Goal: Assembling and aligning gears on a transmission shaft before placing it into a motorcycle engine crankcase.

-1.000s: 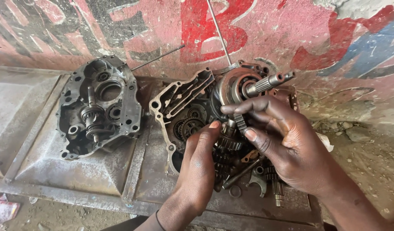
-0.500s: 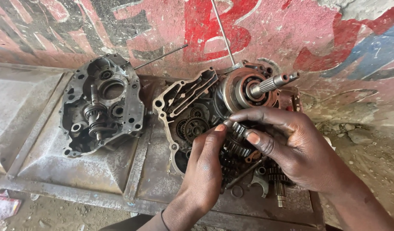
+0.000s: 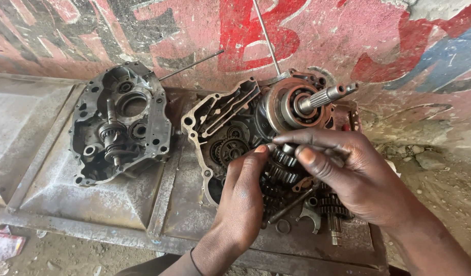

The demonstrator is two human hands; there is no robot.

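Both hands meet over the open engine case (image 3: 220, 133) on the metal surface (image 3: 92, 204) — left hand (image 3: 243, 199) comes up from below, fingers pressed together, fingertips (image 3: 258, 152) on a stack of greasy gears (image 3: 282, 171). Right hand (image 3: 355, 176) reaches in from the right, thumb and forefinger pinching the top of the same gears. The gears sit inside the case, just below the crank (image 3: 296, 105) with its splined shaft (image 3: 330, 95) sticking up and right. Loose bits lie near the surface's front edge: a shift fork (image 3: 311, 214), a washer (image 3: 283, 226), a small geared shaft (image 3: 333, 214) partly under the right hand. Second case half (image 3: 120, 122) lies well apart to the left, a short shaft with gear (image 3: 112, 138) standing in it. Two thin rods (image 3: 266, 36) lean on the painted wall (image 3: 348, 36) — dirt ground (image 3: 440, 174) to the right.
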